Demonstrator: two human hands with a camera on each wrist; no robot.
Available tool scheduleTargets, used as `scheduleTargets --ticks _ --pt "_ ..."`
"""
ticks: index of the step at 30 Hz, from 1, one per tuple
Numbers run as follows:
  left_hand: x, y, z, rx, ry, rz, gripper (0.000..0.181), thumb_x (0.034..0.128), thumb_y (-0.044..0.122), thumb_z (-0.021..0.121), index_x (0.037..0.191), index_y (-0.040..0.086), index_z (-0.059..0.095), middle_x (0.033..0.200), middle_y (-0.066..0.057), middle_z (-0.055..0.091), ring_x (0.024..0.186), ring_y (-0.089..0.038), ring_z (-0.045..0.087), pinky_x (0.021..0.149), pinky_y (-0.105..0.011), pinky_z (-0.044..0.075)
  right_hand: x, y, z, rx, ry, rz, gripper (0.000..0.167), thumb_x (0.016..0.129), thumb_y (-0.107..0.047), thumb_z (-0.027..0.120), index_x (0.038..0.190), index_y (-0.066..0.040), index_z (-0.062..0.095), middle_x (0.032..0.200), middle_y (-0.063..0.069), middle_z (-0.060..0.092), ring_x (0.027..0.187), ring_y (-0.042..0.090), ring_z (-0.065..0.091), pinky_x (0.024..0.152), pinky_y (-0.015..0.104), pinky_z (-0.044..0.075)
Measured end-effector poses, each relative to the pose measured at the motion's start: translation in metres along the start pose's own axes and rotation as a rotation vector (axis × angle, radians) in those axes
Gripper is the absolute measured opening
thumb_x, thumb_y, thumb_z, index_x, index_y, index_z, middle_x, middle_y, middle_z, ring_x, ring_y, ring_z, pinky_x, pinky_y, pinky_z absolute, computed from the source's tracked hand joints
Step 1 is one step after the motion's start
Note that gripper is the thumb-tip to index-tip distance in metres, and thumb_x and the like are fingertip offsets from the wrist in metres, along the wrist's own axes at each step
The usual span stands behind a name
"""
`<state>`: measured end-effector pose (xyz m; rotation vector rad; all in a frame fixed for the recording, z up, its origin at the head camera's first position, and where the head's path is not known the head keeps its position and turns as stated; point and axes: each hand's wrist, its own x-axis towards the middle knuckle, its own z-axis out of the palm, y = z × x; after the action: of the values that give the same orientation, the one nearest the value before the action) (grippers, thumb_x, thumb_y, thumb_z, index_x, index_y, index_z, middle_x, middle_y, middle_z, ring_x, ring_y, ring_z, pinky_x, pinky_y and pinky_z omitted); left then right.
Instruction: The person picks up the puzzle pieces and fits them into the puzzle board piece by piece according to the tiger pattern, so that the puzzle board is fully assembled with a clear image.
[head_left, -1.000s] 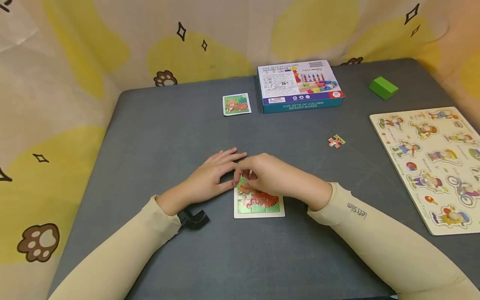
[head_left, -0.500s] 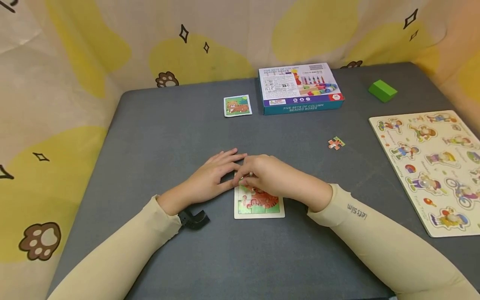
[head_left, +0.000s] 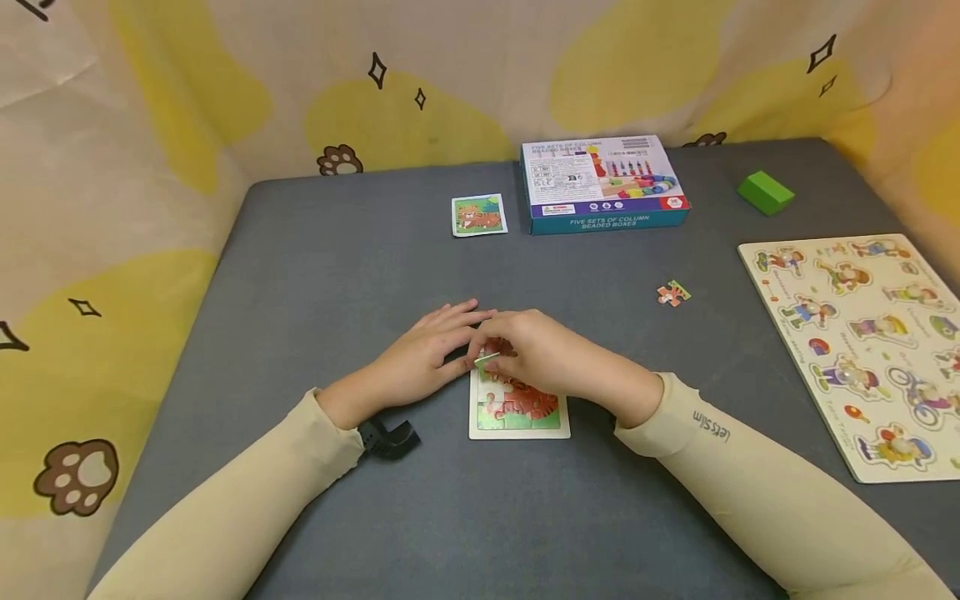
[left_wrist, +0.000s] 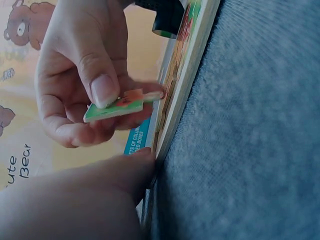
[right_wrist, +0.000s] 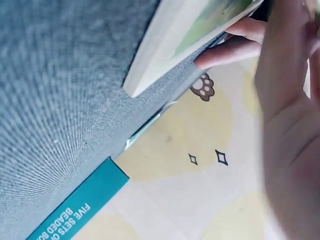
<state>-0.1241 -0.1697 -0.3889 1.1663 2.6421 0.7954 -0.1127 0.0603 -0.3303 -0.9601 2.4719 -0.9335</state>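
My right hand (head_left: 536, 352) pinches a green-and-orange jigsaw piece (left_wrist: 116, 111) between thumb and fingers, tilted just above the puzzle board. Beneath that hand lies the small framed jigsaw board (head_left: 519, 433), with an orange striped animal on green partly assembled in it. The right hand covers its upper right part. At the board's upper left edge rests my left hand (head_left: 423, 357), fingers extended and spread, its thumb touching or very near the frame. In the left wrist view, the left thumb (left_wrist: 142, 162) is beside the board's edge.
Loose jigsaw pieces (head_left: 672, 292) lie to the right. Farther back are a tiger picture card (head_left: 478, 217), a bead-set box (head_left: 607, 187) and a green block (head_left: 766, 193). A large wooden picture board (head_left: 847, 392) occupies the right side of the grey table (head_left: 337, 242).
The right fingers have turned the pinched piece so its pale edge shows over the board. The left hand stays in place. The head view has tilted slightly.
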Motion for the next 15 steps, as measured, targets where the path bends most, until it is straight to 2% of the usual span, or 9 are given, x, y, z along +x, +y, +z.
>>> scheduleTargets --ticks 3,5,8,12,15 --pt "0.001 0.0 -0.001 -0.002 -0.006 -0.009 0.032 0.1095 0.021 0.058 0.14 0.014 0.065 0.165 -0.003 0.04 0.159 -0.021 0.018 0.129 -0.046 0.01 0.002 0.001 0.002 0.01 0.049 0.043 0.013 0.092 -0.01 0.082 0.099 -0.015 0.073 0.09 -0.003 0.069 0.084 0.016 0.063 0.074 0.031 0.055" --pt "0.001 0.0 -0.001 -0.001 -0.01 -0.018 0.031 0.1104 0.021 0.055 0.139 0.013 0.066 0.165 -0.003 0.041 0.159 -0.02 0.019 0.129 -0.045 0.009 0.003 0.002 0.004 -0.008 0.076 0.06 0.016 0.09 -0.012 0.085 0.094 -0.014 0.07 0.083 -0.004 0.066 0.077 0.014 0.061 0.068 0.029 0.053" --pt "0.001 0.0 -0.001 -0.011 -0.011 -0.024 0.029 0.1108 0.018 0.054 0.136 0.013 0.067 0.165 -0.004 0.041 0.159 -0.021 0.018 0.129 -0.045 0.009 0.002 0.001 0.006 -0.102 0.101 0.065 0.018 0.09 -0.018 0.087 0.09 -0.015 0.069 0.084 -0.005 0.064 0.075 0.013 0.059 0.067 0.028 0.052" --pt "0.001 0.0 -0.001 -0.025 -0.007 -0.007 0.033 0.1111 0.016 0.052 0.141 0.015 0.065 0.166 -0.002 0.039 0.159 -0.021 0.018 0.129 -0.047 0.009 -0.001 0.0 0.001 -0.252 0.136 0.072 0.013 0.09 -0.02 0.086 0.091 -0.015 0.075 0.091 -0.004 0.065 0.079 0.015 0.061 0.071 0.032 0.053" --pt "0.0 0.0 -0.001 -0.035 -0.004 0.006 0.034 0.1115 0.016 0.051 0.143 0.017 0.064 0.167 0.001 0.037 0.159 -0.021 0.017 0.129 -0.048 0.009 -0.004 0.001 -0.005 -0.3 0.121 0.094 0.01 0.09 -0.02 0.087 0.094 -0.015 0.079 0.096 -0.004 0.066 0.08 0.016 0.061 0.07 0.034 0.054"
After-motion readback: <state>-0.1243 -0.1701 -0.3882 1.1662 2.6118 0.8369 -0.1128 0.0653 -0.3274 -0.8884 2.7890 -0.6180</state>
